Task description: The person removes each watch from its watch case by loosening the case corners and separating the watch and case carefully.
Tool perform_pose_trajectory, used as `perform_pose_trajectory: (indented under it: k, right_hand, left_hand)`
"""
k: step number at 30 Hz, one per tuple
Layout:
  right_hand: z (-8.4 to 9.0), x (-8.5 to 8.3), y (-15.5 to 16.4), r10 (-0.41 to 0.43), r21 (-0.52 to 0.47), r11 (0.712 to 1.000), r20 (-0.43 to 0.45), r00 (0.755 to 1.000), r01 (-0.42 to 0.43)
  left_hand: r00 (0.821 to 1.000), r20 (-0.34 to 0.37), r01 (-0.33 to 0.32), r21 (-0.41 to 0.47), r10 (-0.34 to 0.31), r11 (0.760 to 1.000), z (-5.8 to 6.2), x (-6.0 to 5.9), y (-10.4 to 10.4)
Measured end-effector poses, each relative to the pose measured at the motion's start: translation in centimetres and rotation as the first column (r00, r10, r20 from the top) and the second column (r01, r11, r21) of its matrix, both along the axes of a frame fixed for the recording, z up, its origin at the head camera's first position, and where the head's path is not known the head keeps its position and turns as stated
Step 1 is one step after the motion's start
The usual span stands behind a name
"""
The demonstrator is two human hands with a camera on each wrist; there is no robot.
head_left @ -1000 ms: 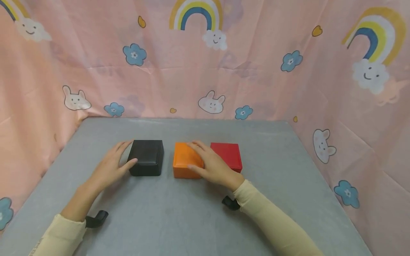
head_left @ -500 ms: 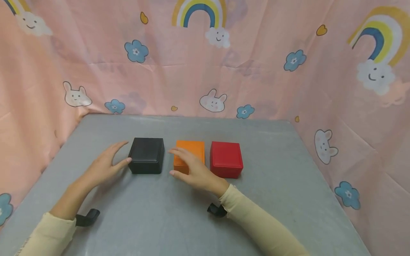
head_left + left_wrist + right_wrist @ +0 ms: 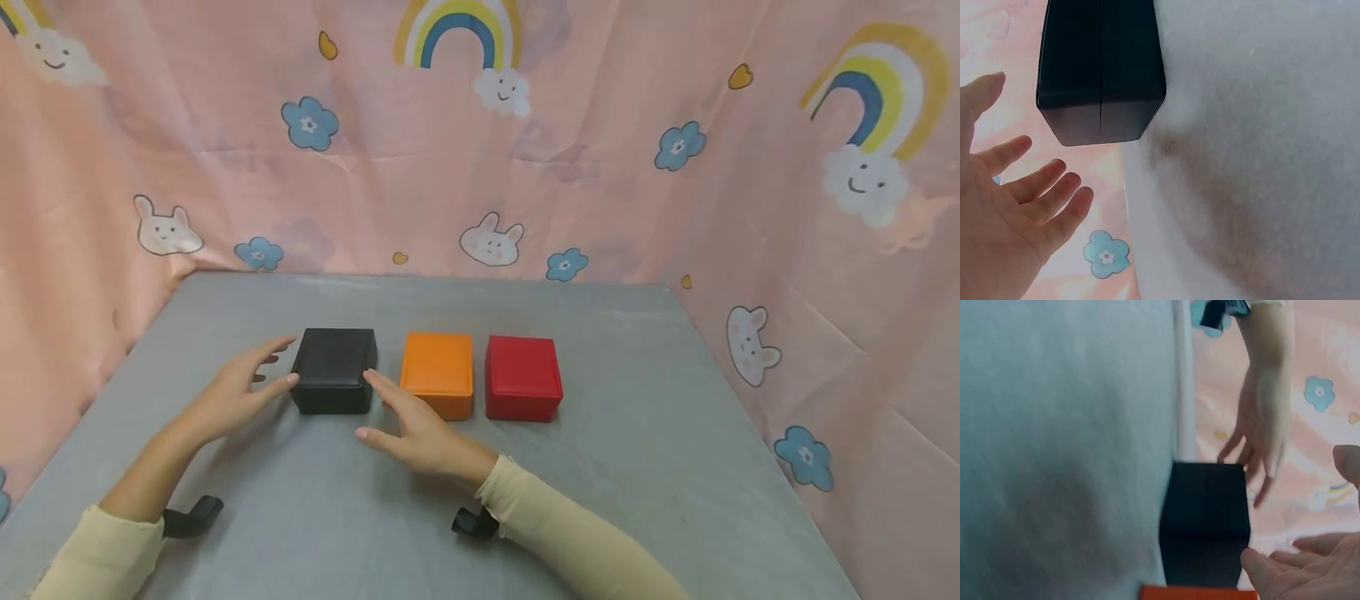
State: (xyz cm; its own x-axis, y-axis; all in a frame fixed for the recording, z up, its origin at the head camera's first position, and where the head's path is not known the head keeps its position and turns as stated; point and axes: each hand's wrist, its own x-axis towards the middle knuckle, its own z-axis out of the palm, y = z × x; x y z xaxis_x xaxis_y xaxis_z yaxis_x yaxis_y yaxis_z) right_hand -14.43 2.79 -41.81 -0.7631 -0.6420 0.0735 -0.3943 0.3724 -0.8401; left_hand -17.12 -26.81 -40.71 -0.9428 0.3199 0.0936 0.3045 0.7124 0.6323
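A grey table (image 3: 600, 500) was seen bounded on three sides by a pink curtain (image 3: 600, 192) printed with rainbows, rabbits and flowers, which hung close along the far edge and both side edges. Much bare surface was left in front of the boxes toward the person, and a broad strip lay open on the right, beyond the red box (image 3: 522, 389). Three boxes were set in a row near the table's middle: a black box (image 3: 333, 381) on the left, an orange box (image 3: 438, 385) in the centre and the red one on the right, the orange and red just beside each other and a slightly wider gap kept between black and orange. The black box was shown as a squat, matte, dark case with rounded corners and a raised, cushioned lid, closed, with a seam visible around its side in the left wrist view (image 3: 1100, 69). The left hand (image 3: 236, 392) was held at its left side with fingers spread and relaxed, the thumb at or just short of the box, gripping nothing. The right hand (image 3: 412, 425) was held flat and loose just in front of the gap, its fingertips (image 3: 372, 379) close to the black box's right front corner, nothing grasped; whether contact was made could not be told.
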Motion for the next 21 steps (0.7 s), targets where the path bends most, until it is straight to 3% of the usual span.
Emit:
perform_pose_trajectory:
  k: [7, 14, 21]
  right_hand:
    - [-0.7, 0.6, -1.2, -0.074, 0.032, 0.997, 0.183, 0.980, 0.070]
    - [-1.5, -0.3, -2.8, -0.149, 0.027, 0.989, 0.264, 0.953, 0.147]
    - [-2.5, -1.0, -4.0, -0.223, 0.005, 0.972, 0.318, 0.922, 0.233]
  left_hand:
    - [0.997, 0.074, 0.016, 0.107, -0.024, 0.994, -0.4, 0.0, 0.0]
    - [0.994, 0.091, 0.051, 0.137, -0.064, 0.989, -0.7, -0.2, 0.4]
    - [0.994, 0.090, 0.048, 0.166, -0.064, 0.985, -1.0, -0.4, 1.0]
